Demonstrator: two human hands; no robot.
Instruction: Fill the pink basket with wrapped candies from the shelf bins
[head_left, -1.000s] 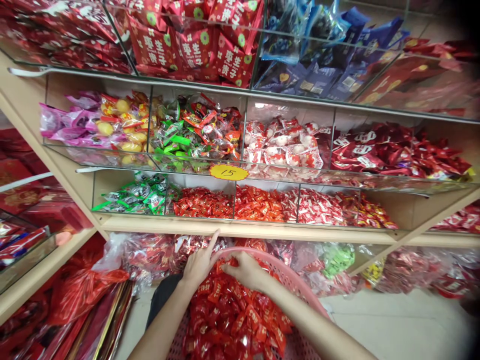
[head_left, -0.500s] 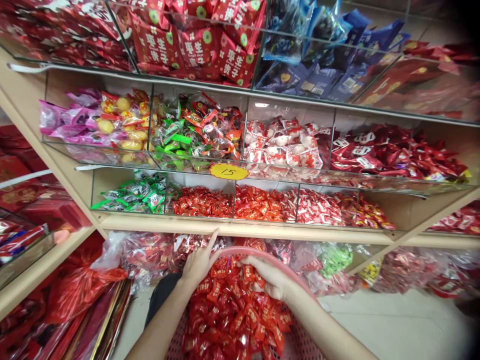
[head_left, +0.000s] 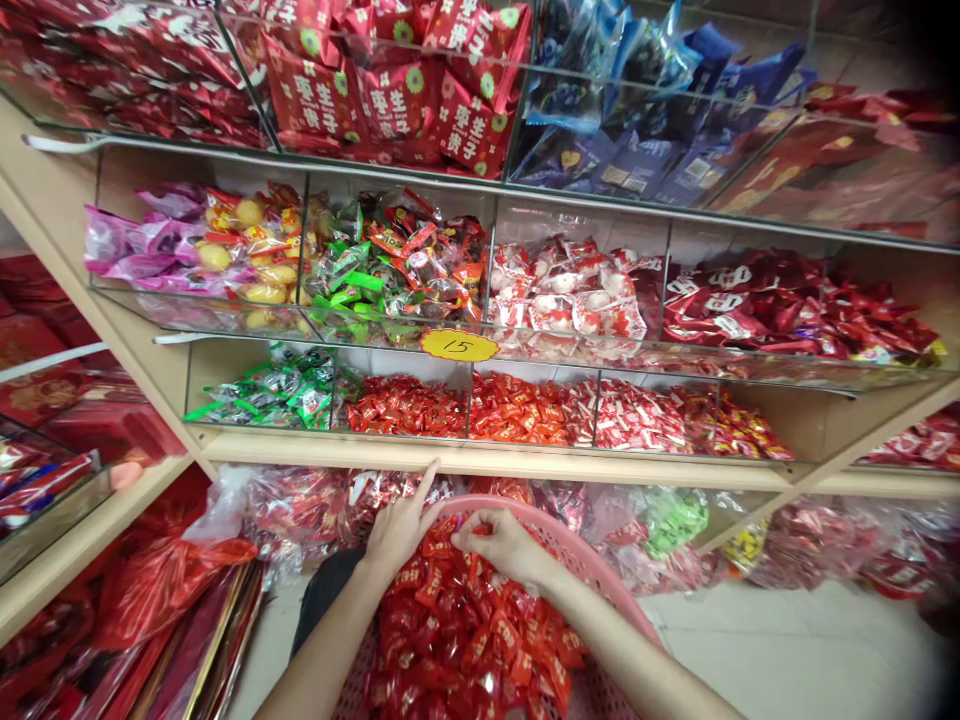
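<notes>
A pink perforated plastic basket (head_left: 611, 570) full of red-wrapped candies (head_left: 480, 640) stands in front of me. My left hand (head_left: 394, 525) lies over its far left rim, with the thumb at the inner side. The index finger sticks out towards the shelf's wooden edge, and the other fingers are partly hidden. Over the far part of the candies, my right hand (head_left: 499, 545) is closed, thumb and fingertips brought together. Red wrappers lie right behind the fingertips, so I cannot make out what is pinched there.
Glass-divided shelves (head_left: 525, 450) of wrapped sweets rise ahead, with a yellow price tag (head_left: 459, 345) reading 15. Clear bags (head_left: 667, 520) of sweets sit under the bottom shelf. Red packaging (head_left: 150, 610) stands at the lower left, and pale floor tiles (head_left: 765, 640) show at the right.
My right hand has lifted and shifted left from among the candies, and its fingertips have drawn together. My left hand stays at the rim.
</notes>
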